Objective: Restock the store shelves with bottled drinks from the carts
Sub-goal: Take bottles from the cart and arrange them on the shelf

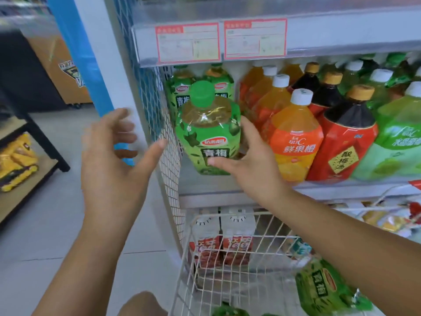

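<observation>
Right hand (250, 165) is wrapped round a green bottle (208, 131), thumb laid across its label; the bottle is held upright at the shelf's (216, 187) left end. Left hand (114, 160) is held open, fingers spread, beside the wire side panel (165, 133).

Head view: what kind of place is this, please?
Most likely a grocery shop aisle: a shelf packed with bottled drinks, price tags on the shelf edge above, and a wire cart holding more below.
</observation>
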Tool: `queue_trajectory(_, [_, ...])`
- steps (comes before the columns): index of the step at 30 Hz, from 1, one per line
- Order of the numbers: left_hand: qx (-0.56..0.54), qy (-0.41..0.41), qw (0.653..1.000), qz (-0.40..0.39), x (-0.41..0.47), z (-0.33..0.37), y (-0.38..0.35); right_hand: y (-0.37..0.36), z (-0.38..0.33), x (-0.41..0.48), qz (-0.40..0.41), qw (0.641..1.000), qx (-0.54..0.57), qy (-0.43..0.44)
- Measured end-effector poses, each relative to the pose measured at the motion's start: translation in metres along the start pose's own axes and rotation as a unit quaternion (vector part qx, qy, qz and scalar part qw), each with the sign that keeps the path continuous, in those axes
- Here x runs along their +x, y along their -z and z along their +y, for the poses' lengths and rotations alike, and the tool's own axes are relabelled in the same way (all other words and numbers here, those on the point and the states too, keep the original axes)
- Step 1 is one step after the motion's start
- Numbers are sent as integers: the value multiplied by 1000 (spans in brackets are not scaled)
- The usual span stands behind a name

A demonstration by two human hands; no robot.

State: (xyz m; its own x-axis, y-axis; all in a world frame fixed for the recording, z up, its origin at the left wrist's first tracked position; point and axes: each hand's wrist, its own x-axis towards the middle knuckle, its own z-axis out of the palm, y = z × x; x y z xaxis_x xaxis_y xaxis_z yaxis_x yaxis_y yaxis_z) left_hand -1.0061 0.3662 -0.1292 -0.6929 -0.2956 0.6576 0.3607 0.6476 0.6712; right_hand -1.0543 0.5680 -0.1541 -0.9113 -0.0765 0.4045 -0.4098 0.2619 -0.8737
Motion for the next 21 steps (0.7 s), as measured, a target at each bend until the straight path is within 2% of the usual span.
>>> queue_trajectory(5, [49, -14, 996, 70, 4, -14, -6, -28, 33, 38, 7, 999, -19, -40])
queue_trajectory(9, [40, 13, 996, 74, 11, -16, -14, -48, 41, 64, 19, 997, -11, -70])
queue_trajectory(11, [47, 13, 996, 80, 12, -17, -18, -56, 42, 76, 4, 996, -32, -84])
queue_trajectory(14, [50, 3, 994, 92, 12, -21, -19, -69, 47, 94, -15, 995, -2, -102])
queue_trajectory(21, [40, -21, 992, 120, 12, -30, -26, -95, 71, 125, -3, 997, 9, -81])
